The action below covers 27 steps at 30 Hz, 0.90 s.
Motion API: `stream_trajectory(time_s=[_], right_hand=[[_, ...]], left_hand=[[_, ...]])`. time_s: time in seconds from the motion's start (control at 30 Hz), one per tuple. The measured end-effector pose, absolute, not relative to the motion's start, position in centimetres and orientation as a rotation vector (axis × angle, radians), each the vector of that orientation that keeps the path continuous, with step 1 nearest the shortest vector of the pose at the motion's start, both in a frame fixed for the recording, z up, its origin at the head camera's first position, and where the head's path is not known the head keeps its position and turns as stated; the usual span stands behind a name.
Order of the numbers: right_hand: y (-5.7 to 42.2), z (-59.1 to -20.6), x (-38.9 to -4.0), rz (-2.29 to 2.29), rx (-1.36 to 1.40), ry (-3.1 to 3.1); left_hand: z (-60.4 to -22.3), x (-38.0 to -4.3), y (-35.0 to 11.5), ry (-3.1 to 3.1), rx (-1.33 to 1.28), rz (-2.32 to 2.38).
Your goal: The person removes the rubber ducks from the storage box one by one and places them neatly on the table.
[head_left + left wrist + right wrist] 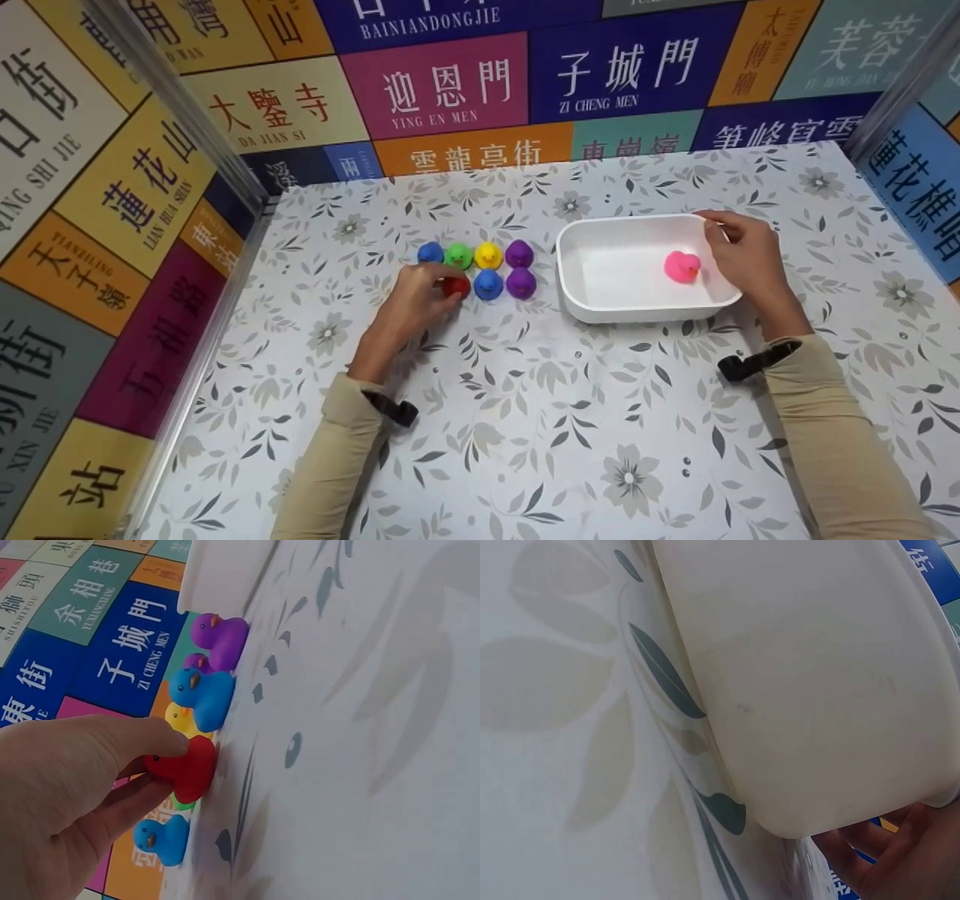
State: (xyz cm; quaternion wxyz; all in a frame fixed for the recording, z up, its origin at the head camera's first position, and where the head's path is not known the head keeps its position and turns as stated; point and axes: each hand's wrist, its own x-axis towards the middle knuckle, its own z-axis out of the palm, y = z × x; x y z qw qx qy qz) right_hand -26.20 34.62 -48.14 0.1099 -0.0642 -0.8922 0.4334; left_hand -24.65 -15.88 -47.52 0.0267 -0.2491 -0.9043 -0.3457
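Note:
My left hand (418, 295) pinches a red rubber duck (189, 769) between thumb and fingers, at the left end of the front row of ducks. Beside it in that row sit a blue duck (488, 285) and a purple duck (520, 283). The back row holds another blue duck (430, 253), a green duck (459, 256), a yellow duck (488, 256) and a second purple duck (519, 253). My right hand (746, 251) grips the right end of a white plastic tub (637, 306), thumb over the rim and fingers outside. Inside the tub lies a pink duck (681, 266).
The table wears a white cloth (525, 420) printed with grey leaves and flowers. Coloured panels with Chinese lettering (450, 82) stand behind it and along both sides. A black strap (759, 360) circles each sleeve near the wrist.

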Motion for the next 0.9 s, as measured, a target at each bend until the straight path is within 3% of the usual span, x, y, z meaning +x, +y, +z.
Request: stream_trajectory(time_s=[0.9], right_hand=[[34.67, -48.22, -26.19, 1.267, -0.182, -2.615]], left_hand=[[-48.13, -24.88, -15.96, -2.821, -0.721, -1.039]])
